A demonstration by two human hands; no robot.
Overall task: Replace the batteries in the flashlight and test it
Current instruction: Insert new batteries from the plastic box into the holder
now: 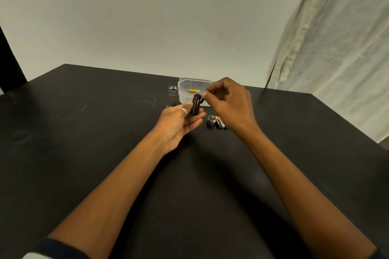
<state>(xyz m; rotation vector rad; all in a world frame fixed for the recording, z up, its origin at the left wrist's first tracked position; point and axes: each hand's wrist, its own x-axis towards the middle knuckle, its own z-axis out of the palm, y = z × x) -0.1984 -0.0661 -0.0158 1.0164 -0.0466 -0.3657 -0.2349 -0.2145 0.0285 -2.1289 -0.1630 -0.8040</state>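
Note:
My left hand (181, 121) grips a black battery holder (195, 107) upright between thumb and fingers above the table. My right hand (226, 103) pinches a battery (201, 99) at its top end, against the holder. The grey flashlight body (173, 95) stands on its end behind my left hand, open threaded end up. Its tail cap (211, 120) lies on the table under my right hand, with several loose batteries (220, 122) beside it.
A clear plastic box (194, 88) with a yellow battery (194, 90) inside sits behind my hands. All rests on a black table (84, 132) against a white wall. A pale curtain (336, 48) hangs at the right.

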